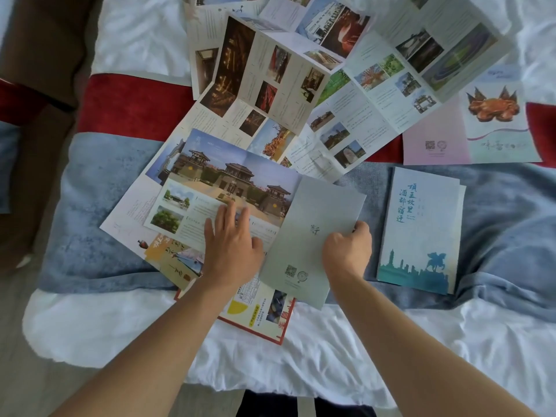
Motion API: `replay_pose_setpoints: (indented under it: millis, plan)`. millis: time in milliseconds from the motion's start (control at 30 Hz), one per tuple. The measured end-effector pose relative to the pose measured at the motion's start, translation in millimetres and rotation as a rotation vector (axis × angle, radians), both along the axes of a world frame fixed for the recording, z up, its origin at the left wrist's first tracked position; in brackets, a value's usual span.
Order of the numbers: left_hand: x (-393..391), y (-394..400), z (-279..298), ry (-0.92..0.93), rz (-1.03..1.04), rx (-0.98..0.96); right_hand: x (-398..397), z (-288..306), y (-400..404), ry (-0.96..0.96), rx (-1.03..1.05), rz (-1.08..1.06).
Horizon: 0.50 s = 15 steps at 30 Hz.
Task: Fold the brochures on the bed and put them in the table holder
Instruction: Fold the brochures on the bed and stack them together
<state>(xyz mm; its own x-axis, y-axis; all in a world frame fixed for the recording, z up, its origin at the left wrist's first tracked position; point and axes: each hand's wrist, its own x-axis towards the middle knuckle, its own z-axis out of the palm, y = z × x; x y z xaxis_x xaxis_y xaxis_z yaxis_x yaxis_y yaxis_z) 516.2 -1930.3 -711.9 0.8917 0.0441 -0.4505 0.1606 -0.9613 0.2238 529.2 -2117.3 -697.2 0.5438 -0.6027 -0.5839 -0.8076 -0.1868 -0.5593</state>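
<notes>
Forearms: two bare forearms reach up from the lower edge toward the middle of the bed (pixel 346 350).
Left hand (pixel 231 251): lies palm down on the open brochure (pixel 216 200), fingers (pixel 230 210) straight and slightly spread, pressing the printed panel flat; it grasps nothing.
Right hand (pixel 346 254): fingers curled round the right edge of the grey flap (pixel 313 236), thumb side hidden under the knuckles, so it pinches that flap.
Open brochure: shows a large photo of a tiled-roof gate building and small tree pictures; it lies on the blue band of the bed cover, over other sheets.
Grey flap: the right-hand panel of the same brochure, plain grey with a small QR code near its lower end, turned over toward the left and tilted.
Folded brochure (pixel 421 230): pale blue cover with teal characters and a skyline with a horseman, lying flat just right of the right hand, apart from it.
Red-edged leaflet (pixel 261 314): lies under the grey flap, on the white sheet near the bed's edge.
Unfolded brochures (pixel 346 94): several overlapping sheets spread across the red band and upper bed.
Crab leaflet (pixel 493 115): pink and pale, at the far right.
Holder: outside the view.
</notes>
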Motion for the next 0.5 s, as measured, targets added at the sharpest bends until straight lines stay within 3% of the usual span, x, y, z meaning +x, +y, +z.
replay_pose_setpoints:
  millis: [500]
  plan:
    - [11, -54, 25, -0.012, 0.136, -0.285, 0, 12, -24, -0.025, 0.33, -0.287]
